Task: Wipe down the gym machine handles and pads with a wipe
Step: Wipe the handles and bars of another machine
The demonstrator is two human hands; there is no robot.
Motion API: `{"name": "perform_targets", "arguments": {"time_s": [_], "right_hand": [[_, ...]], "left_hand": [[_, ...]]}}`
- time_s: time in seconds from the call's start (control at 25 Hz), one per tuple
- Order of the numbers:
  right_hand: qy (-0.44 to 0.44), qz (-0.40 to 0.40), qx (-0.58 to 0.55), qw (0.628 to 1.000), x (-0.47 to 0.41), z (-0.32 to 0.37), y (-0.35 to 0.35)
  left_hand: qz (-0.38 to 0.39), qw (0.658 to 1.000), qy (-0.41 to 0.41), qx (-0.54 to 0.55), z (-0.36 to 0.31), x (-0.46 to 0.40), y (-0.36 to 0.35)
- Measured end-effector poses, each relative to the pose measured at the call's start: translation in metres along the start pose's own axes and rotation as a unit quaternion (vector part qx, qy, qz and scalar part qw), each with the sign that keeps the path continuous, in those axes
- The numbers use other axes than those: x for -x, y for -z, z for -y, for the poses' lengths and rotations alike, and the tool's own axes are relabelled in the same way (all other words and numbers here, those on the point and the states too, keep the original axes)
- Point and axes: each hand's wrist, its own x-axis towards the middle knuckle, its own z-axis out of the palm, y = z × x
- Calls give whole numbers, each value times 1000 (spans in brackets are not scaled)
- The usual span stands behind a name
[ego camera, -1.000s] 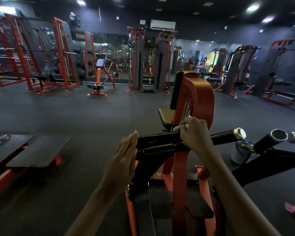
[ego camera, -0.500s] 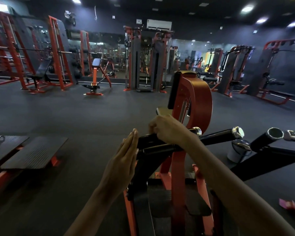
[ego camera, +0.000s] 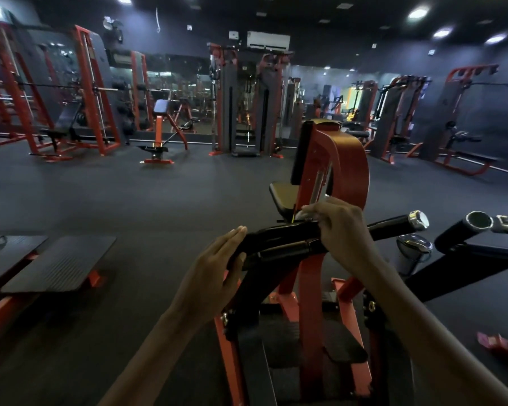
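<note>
A red gym machine (ego camera: 349,165) stands in front of me with a black handle bar (ego camera: 393,227) ending in a chrome cap. My right hand (ego camera: 340,227) is closed around this bar near its middle, with a small white wipe (ego camera: 304,213) showing at the fingertips. My left hand (ego camera: 214,268) lies flat, fingers straight, against the bar's left end and holds nothing. Beyond the bar are the seat pad (ego camera: 282,197) and a black back pad (ego camera: 301,153). A second black handle (ego camera: 458,232) juts out at the right.
Two black ribbed footplates (ego camera: 56,265) on a red frame sit low at the left. A chrome-topped cylinder (ego camera: 414,247) stands under the handles. A red object (ego camera: 496,344) lies on the floor at right. Racks and benches line the far mirrored wall.
My right hand slid left along the bar, then back right toward its middle. My left hand stayed at the bar's left end.
</note>
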Motion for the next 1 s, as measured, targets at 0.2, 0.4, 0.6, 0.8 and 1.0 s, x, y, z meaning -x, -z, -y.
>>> {"name": "perform_targets", "arguments": {"time_s": [0.2,0.4,0.6,0.8,1.0], "right_hand": [[128,18,-136,982,14,109,-73],[124,85,-154,977,-5,173,-179],[106,83,-155,979,-48,184,-244],[54,76,-157,983,-93,178,-299],[-66,28,-107,992,-147,133,-324]], "left_hand": [[-10,995,94,-41,22,51,66],[-49,967,227,-108,67,113,164],[-33,951,274,-142,123,111,197],[20,965,233,-116,206,67,191],[66,985,128,-99,280,-19,165]]}}
